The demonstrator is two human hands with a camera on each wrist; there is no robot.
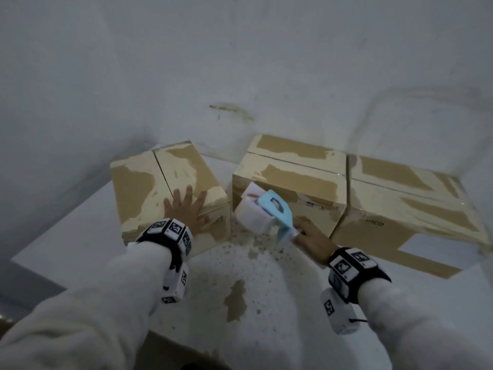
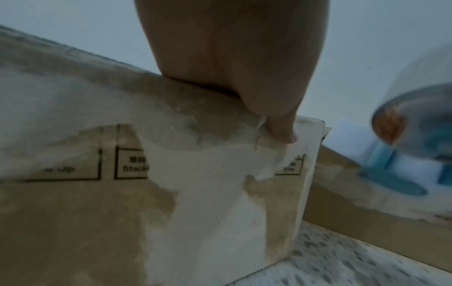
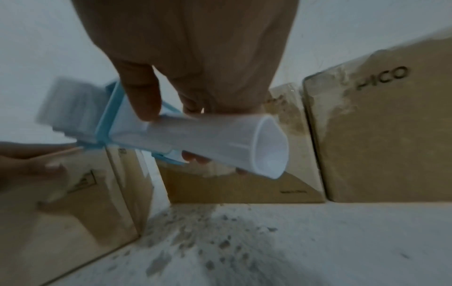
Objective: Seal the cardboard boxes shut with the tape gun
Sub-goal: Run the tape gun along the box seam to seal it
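Note:
Three worn cardboard boxes stand in a row against the wall on a white table (image 1: 80, 249). My left hand (image 1: 184, 208) lies flat with spread fingers on top of the left box (image 1: 149, 182), its thumb (image 2: 281, 127) hooked over the near top edge of that box (image 2: 122, 212). My right hand (image 1: 310, 237) grips the white handle (image 3: 220, 147) of a light blue tape gun (image 1: 274, 209), whose tape roll (image 1: 252, 213) hangs in the gap between the left box and the middle box (image 1: 298, 180). The right box (image 1: 405, 198) stands untouched beside them.
Walls close in behind and to the left of the boxes. The tabletop in front is scuffed, with brown patches (image 1: 236, 300) where the surface has peeled. The table's near edge (image 1: 186, 345) runs close below my forearms. The right box carries printed lettering (image 3: 381, 77).

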